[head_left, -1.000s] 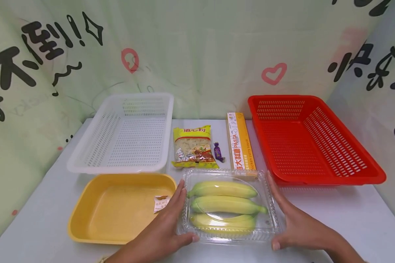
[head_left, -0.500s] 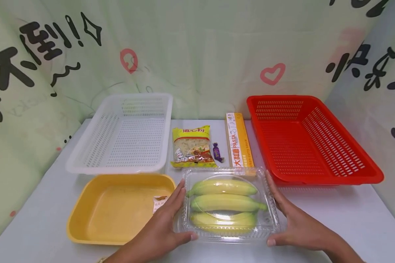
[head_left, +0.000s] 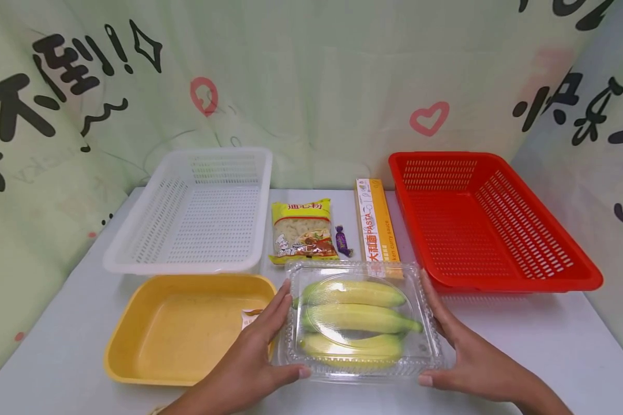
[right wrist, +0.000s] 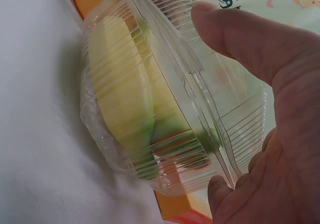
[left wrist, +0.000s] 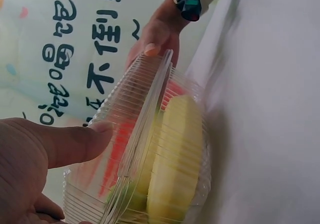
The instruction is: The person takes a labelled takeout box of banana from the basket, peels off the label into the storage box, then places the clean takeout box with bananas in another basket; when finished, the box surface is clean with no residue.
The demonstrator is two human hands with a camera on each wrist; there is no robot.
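Observation:
A clear plastic clamshell container (head_left: 366, 372) with three yellow-green bananas (head_left: 360, 317) inside is at the front middle of the table. My left hand (head_left: 251, 351) grips its left side, the thumb along the near corner and the fingers up the side. On the opposite side my right hand (head_left: 477, 360) holds it the same way. From the left wrist, the closed lid seam and a banana (left wrist: 175, 159) show through the ribbed wall, with the left thumb (left wrist: 82, 144) against the lid. In the right wrist view the right thumb (right wrist: 235, 33) presses the lid side.
Behind the container lie a yellow noodle bag (head_left: 303, 230), a purple-wrapped candy (head_left: 342, 241) and an orange-white pasta box (head_left: 376, 222). A white basket (head_left: 119, 253) and yellow tub (head_left: 119, 357) stand left, with a small packet (head_left: 249, 317) in the tub. At right stands a red basket (head_left: 550, 282).
The container's far edge has shifted slightly upward in the head view, now overlapping more of the pasta box. Both hands keep their hold and move only a little with it.

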